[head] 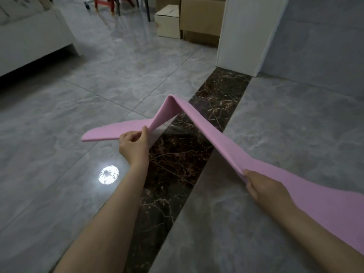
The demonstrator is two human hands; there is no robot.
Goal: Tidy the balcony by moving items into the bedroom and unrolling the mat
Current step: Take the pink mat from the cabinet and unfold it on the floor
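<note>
Two bare forearms reach out over glossy grey marbled tiles. The right hand grips the near edge of a pink mat, fingers curled under it. The left hand pinches the mat farther along between thumb and fingers. The mat is thick, soft-looking foam with rounded edges, held above the floor and bent into a peak between the hands. Beneath it runs a dark, veined stone strip. A round light reflection shines on the tiles. Beyond stand a white sofa, a white pillar and cardboard boxes.
</note>
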